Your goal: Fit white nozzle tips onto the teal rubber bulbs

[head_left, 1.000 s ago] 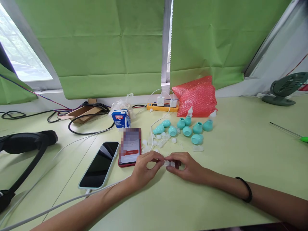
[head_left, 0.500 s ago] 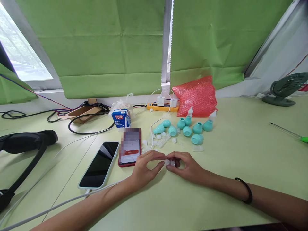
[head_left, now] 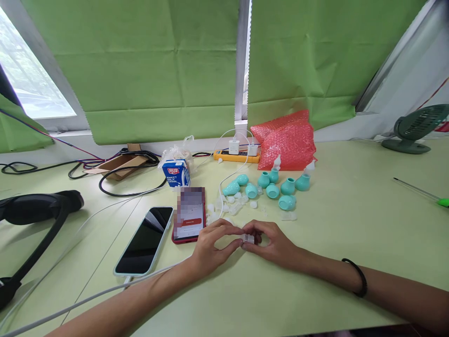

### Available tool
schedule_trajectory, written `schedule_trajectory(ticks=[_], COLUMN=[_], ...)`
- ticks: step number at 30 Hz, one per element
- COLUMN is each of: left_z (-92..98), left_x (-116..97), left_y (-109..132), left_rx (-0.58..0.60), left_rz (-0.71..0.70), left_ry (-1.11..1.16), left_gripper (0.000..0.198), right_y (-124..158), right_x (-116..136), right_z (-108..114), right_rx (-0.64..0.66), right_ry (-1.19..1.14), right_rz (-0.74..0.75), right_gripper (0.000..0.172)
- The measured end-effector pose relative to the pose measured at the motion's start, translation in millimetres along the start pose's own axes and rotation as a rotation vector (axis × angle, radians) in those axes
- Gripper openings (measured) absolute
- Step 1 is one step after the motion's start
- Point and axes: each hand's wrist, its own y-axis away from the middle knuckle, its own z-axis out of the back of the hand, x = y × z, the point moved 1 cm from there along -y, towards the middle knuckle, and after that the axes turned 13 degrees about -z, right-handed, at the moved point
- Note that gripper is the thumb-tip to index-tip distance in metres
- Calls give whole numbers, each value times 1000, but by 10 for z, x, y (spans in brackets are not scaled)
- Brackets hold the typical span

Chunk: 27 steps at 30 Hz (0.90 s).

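Between my two hands is a small clear plastic tube piece (head_left: 249, 238), lying sideways above the table. My right hand (head_left: 270, 239) pinches it between thumb and fingers from the right. My left hand (head_left: 213, 245) closes thumb and index finger on its left end; those fingertips hide that end. Beyond my hands lie several turquoise rubber bulbs (head_left: 272, 191), two of them with pointed clear tips (head_left: 277, 162) on. Loose clear and white plastic parts (head_left: 238, 205) are heaped left of the bulbs, and a flat clear piece (head_left: 289, 216) lies nearer me.
Left of my hands are a red-cased phone (head_left: 189, 231) and another phone (head_left: 143, 241) on a white cable. Behind stand a blue milk carton (head_left: 176, 173), an orange power strip (head_left: 224, 156) and a red bubble-wrap bag (head_left: 287, 142). A screwdriver (head_left: 417, 189) and fan (head_left: 407, 133) sit right.
My left thumb and index finger have drawn closer together over the left end of the clear piece, covering the round white part seen there before. The hands otherwise stay in place.
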Motion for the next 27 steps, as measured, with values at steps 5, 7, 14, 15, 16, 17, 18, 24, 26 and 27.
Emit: schedule_trajectory(ticks=[5, 7, 14, 15, 16, 17, 18, 24, 26, 27], left_z=[3, 0, -14, -12, -9, -6, -4, -10, -10, -9], left_x=[-1, 2, 9, 10, 11, 13, 15, 1, -13, -19], left_y=[-8, -7, 5, 5, 4, 3, 2, -27, -37, -40], left_rx=[-28, -38, 8, 24, 39, 50, 55, 101, 111, 115], left_rz=[-23, -26, -14, -7, -2, 1, 3, -52, -62, -64], left_ry=[-6, -8, -68, -77, -86, -96, -107, -93, -90, -95], left_gripper=[13, 12, 13, 13, 12, 12, 12, 13, 15, 16], right_y=[7, 5, 10, 13, 15, 17, 18, 16, 17, 17], right_x=[0, 3, 0, -2, -5, -6, -8, 1, 4, 4], right_z=[9, 8, -7, -8, -7, -5, -3, 8, 7, 5], right_rx=[-50, -70, -89, -85, -82, -81, -81, -68, -59, -61], right_ry=[10, 19, 17, 20, 22, 23, 21, 1, -5, -6], right_rz=[-13, -14, 10, 22, 33, 41, 45, 40, 31, 25], right_gripper=[17, 16, 16, 16, 16, 16, 17, 16, 18, 19])
